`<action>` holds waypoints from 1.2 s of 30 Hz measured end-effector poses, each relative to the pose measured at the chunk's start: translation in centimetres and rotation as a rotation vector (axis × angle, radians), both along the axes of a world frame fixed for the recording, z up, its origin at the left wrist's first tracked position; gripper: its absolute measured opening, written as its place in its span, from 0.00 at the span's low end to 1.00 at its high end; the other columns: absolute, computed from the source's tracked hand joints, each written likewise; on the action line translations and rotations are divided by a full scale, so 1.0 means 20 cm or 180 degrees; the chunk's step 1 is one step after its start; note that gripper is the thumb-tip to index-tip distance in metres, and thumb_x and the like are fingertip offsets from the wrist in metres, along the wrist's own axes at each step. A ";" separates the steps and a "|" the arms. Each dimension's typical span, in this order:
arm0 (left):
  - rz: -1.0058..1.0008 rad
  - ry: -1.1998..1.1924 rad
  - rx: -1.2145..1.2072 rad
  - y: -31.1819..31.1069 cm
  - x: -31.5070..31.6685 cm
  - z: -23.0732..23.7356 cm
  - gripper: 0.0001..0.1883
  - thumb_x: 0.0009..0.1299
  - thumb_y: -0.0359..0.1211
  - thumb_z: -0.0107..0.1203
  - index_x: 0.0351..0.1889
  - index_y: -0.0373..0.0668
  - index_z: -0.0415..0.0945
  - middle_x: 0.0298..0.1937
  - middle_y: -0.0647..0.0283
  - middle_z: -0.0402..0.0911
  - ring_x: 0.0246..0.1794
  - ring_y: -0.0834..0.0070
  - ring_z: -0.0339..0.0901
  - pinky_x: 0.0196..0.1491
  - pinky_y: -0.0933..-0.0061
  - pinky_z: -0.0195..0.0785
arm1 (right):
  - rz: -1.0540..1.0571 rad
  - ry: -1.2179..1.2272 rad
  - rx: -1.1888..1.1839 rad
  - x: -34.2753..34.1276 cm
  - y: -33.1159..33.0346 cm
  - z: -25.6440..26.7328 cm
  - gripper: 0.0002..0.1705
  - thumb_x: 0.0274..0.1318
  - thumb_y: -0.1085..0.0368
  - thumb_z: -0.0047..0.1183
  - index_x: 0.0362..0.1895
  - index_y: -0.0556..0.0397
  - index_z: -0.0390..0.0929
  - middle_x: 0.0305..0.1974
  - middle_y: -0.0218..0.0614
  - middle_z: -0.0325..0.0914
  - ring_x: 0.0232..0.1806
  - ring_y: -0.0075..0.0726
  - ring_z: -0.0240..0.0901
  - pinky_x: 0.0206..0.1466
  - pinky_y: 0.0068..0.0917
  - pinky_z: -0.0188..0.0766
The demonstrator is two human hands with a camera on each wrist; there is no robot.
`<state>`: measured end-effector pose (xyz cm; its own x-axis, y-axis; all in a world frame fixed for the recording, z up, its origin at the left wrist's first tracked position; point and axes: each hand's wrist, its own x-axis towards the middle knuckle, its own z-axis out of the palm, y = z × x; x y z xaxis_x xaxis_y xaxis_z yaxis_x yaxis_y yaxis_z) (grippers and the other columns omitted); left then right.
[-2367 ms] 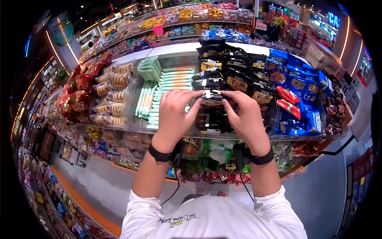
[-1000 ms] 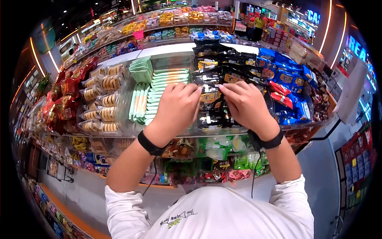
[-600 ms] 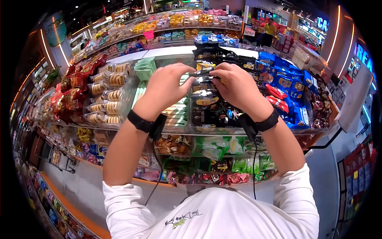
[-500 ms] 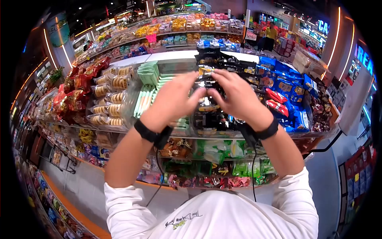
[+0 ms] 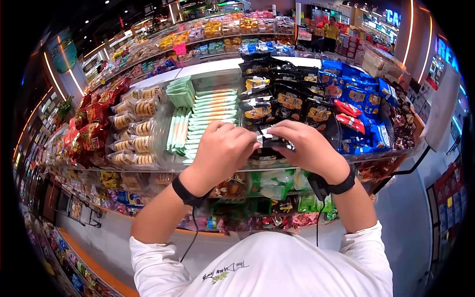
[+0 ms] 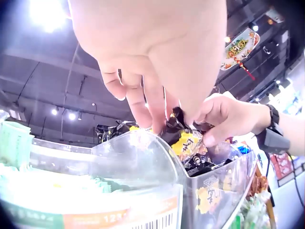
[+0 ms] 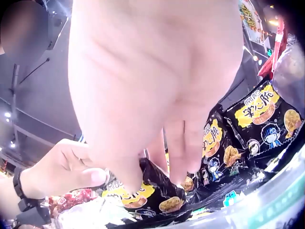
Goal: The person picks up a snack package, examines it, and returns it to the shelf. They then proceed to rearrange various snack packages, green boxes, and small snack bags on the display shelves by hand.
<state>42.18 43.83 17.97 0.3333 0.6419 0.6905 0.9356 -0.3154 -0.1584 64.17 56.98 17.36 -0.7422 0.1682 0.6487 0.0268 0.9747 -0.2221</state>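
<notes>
Both hands meet over the front part of a clear bin of black snack packets (image 5: 289, 100). Between them is one black packet with a yellow label (image 6: 185, 142), held across its width. My left hand (image 5: 222, 153) pinches its left end between thumb and fingers. At the other end my right hand (image 5: 309, 148) pinches it, with the thumb low on the packet (image 7: 157, 193) and the fingers behind. In the left wrist view the packet sits just behind the bin's clear front corner. Rows of the same packets lie flat farther back, their labels facing up.
Left of the black packets stand green-wrapped sticks (image 5: 213, 106), then bagged round biscuits (image 5: 143, 128) and red bags (image 5: 89, 133). To the right are blue packets (image 5: 363, 99) with two red packets (image 5: 349, 116) on top. Lower shelves hold green bags (image 5: 269, 183).
Half a second ago the hands were spread over packets farther back, just after pinching one there. They have since come toward the body and taken hold of a packet at the bin's front.
</notes>
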 end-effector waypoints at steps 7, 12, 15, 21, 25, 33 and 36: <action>0.0035 -0.0337 -0.0186 0.13 -0.07 0.09 0.18 0.70 0.38 0.71 0.56 0.45 0.85 0.39 0.61 0.89 0.41 0.61 0.85 0.49 0.61 0.71 | -0.0157 0.0426 -0.1208 -0.11 0.14 0.01 0.18 0.61 0.71 0.67 0.53 0.60 0.80 0.42 0.52 0.87 0.42 0.54 0.87 0.47 0.42 0.82; 0.0223 -0.0718 -0.0437 0.25 -0.14 0.13 0.14 0.69 0.37 0.71 0.51 0.48 0.87 0.35 0.61 0.89 0.35 0.62 0.87 0.46 0.58 0.75 | -0.0429 0.0463 -0.1621 -0.18 0.17 0.06 0.18 0.64 0.68 0.67 0.54 0.62 0.78 0.33 0.51 0.88 0.38 0.53 0.89 0.43 0.39 0.81; 0.0343 -0.0758 -0.0512 0.24 -0.12 0.18 0.09 0.68 0.36 0.72 0.43 0.45 0.89 0.33 0.62 0.90 0.32 0.63 0.86 0.45 0.60 0.74 | -0.0473 0.0520 -0.1697 -0.18 0.17 0.08 0.19 0.65 0.66 0.67 0.54 0.63 0.78 0.33 0.53 0.89 0.34 0.52 0.89 0.42 0.37 0.82; 0.0537 -0.0334 -0.0404 0.22 -0.10 0.15 0.10 0.68 0.35 0.71 0.45 0.47 0.87 0.42 0.63 0.90 0.46 0.62 0.85 0.53 0.60 0.70 | -0.0448 0.0353 -0.1604 -0.16 0.18 0.05 0.19 0.66 0.64 0.67 0.54 0.63 0.78 0.36 0.52 0.90 0.35 0.49 0.90 0.40 0.37 0.82; 0.0368 -0.0561 -0.0348 0.20 -0.11 0.08 0.16 0.68 0.38 0.69 0.53 0.49 0.82 0.46 0.63 0.88 0.52 0.62 0.83 0.56 0.60 0.67 | -0.0364 0.0312 -0.1661 -0.14 0.15 0.03 0.22 0.67 0.66 0.65 0.60 0.62 0.74 0.39 0.50 0.90 0.34 0.44 0.91 0.36 0.36 0.82; 0.0361 -0.0801 -0.0278 0.17 -0.10 0.09 0.20 0.69 0.37 0.71 0.58 0.48 0.82 0.46 0.62 0.89 0.51 0.62 0.85 0.55 0.59 0.71 | -0.0628 0.0401 -0.1870 -0.10 0.06 0.06 0.29 0.65 0.64 0.68 0.64 0.61 0.71 0.41 0.48 0.89 0.30 0.41 0.89 0.31 0.34 0.81; 0.0331 -0.1179 -0.0391 0.16 -0.10 0.09 0.19 0.70 0.37 0.70 0.58 0.46 0.82 0.48 0.59 0.89 0.52 0.59 0.85 0.55 0.58 0.72 | -0.0904 0.0453 -0.1642 -0.07 0.05 0.03 0.30 0.63 0.63 0.69 0.64 0.60 0.73 0.43 0.48 0.87 0.36 0.44 0.87 0.39 0.38 0.82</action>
<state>40.27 47.08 19.73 0.0053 0.7443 0.6679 0.9503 -0.2117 0.2284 62.70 57.97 18.00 -0.5341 0.6663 0.5204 0.2056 0.6994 -0.6845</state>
